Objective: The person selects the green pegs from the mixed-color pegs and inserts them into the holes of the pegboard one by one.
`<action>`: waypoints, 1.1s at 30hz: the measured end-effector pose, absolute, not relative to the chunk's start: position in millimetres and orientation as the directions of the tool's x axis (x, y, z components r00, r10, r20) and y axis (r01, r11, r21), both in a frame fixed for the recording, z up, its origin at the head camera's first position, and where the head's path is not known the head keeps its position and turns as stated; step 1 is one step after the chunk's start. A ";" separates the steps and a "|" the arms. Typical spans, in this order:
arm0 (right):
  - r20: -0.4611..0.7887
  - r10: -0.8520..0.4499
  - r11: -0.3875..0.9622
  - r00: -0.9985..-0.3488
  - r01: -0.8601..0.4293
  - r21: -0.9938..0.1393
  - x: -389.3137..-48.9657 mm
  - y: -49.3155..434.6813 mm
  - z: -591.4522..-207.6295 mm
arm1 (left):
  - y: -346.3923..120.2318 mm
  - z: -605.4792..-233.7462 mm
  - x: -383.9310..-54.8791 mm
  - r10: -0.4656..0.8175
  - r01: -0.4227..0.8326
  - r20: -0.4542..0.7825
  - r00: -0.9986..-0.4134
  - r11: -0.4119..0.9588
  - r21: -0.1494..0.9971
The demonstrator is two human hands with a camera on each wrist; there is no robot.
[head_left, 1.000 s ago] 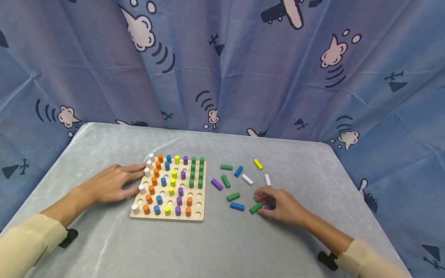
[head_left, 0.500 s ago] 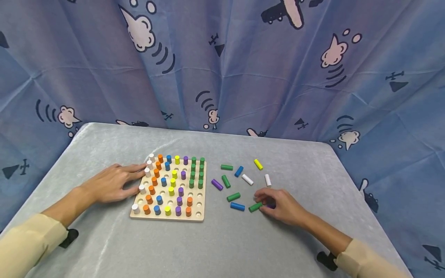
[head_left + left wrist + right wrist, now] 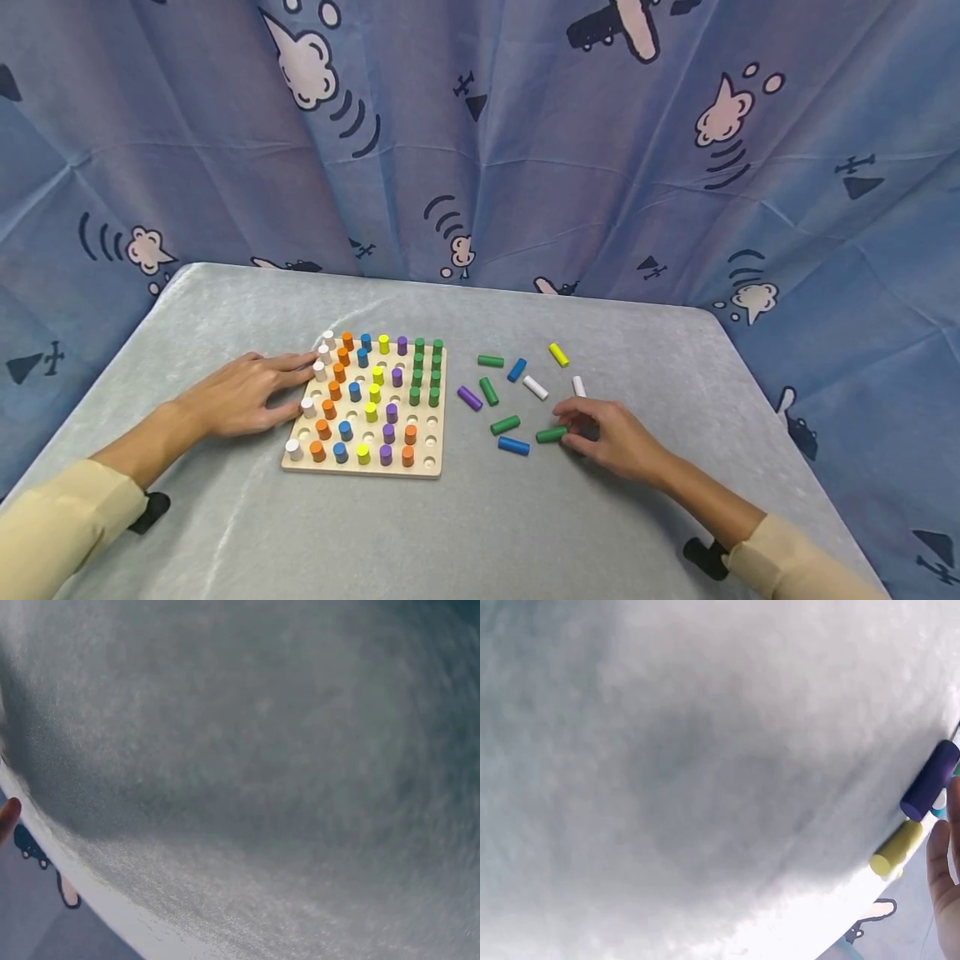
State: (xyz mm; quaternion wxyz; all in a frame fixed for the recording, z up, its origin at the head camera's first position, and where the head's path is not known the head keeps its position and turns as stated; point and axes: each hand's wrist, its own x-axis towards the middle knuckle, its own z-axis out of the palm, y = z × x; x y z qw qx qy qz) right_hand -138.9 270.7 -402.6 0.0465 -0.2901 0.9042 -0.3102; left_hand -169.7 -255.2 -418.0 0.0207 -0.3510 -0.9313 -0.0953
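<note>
A wooden pegboard [image 3: 367, 468] set with white, orange, blue, yellow, purple and green pegs stands left of centre in the head view. Along its left edge rests my left hand [image 3: 243, 393], fingers fairly straight and fingertips at the white pegs; one of its fingertips [image 3: 7, 818] shows in the left wrist view. My right hand [image 3: 611, 437], thumb and fingers curved, pinches the right end of a green peg [image 3: 550, 435] that lies level. A purple peg [image 3: 931, 780] beside the fingers in the right wrist view is hidden by the hand from the head view.
Loose pegs lie between board and right hand: purple [image 3: 470, 398], blue [image 3: 513, 447], white [image 3: 536, 387] and several green, among them one [image 3: 505, 425] close by. A yellow peg [image 3: 558, 355] lies farther back. A patterned curtain [image 3: 480, 150] hangs behind the grey-covered table [image 3: 360, 542].
The green peg at my right fingertips has turned from slanted to nearly level and shifted slightly away. The purple peg under that hand has gone out of sight. My left hand stays still.
</note>
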 end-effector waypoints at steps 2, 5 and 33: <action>0.105 -0.547 0.641 -0.830 -0.496 -0.586 -140.2 271.0 -400.7 | -255.2 -418.2 -169.6 0.649 0.657 0.106 -0.753 0.736 0.165; 0.122 -0.539 0.640 -0.833 -0.500 -0.584 -142.1 271.7 -397.7 | -255.4 -418.4 -169.4 0.646 0.654 0.107 -0.756 0.738 0.166; 0.207 -0.490 0.611 -0.847 -0.503 -0.611 -147.7 255.8 -401.0 | -255.3 -419.4 -170.7 0.645 0.652 0.098 -0.758 0.740 0.167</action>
